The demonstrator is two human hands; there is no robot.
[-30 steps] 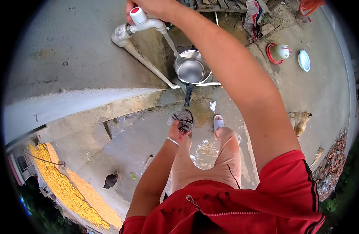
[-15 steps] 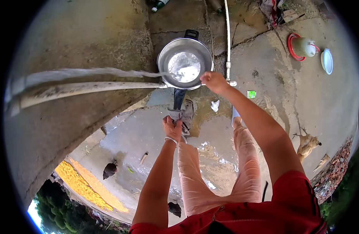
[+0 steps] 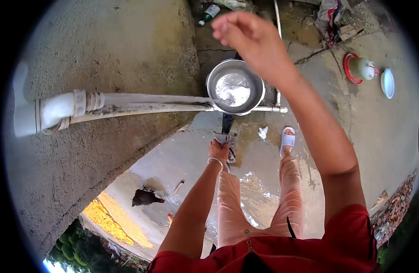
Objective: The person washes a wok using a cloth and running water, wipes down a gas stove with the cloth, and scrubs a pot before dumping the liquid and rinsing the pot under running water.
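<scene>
A metal pot [image 3: 258,103] with black handles stands below the white tap pipe [image 3: 59,110], and a stream of water runs into it. My left hand [image 3: 219,151] is closed around a grey cloth [image 3: 222,138], just below the pot's long black handle [image 3: 227,123]. Raised above the pot's far side, my right hand [image 3: 248,38] has its fingers curled towards the thumb; nothing shows in them. Part of the pot's far rim and handle is hidden behind my right hand.
A concrete wall [image 3: 105,154] rises on the left. White pipes [image 3: 270,109] run beside the pot. A red and white poultry drinker [image 3: 361,68] and a pale basin [image 3: 387,83] stand at the right. A dark chicken [image 3: 145,197] is at lower left, near yellow grain [image 3: 105,220].
My right hand has gone from the tap to the pot's rim, then up above the pot. My left hand stays low with the cloth. The view has shifted down towards the pot.
</scene>
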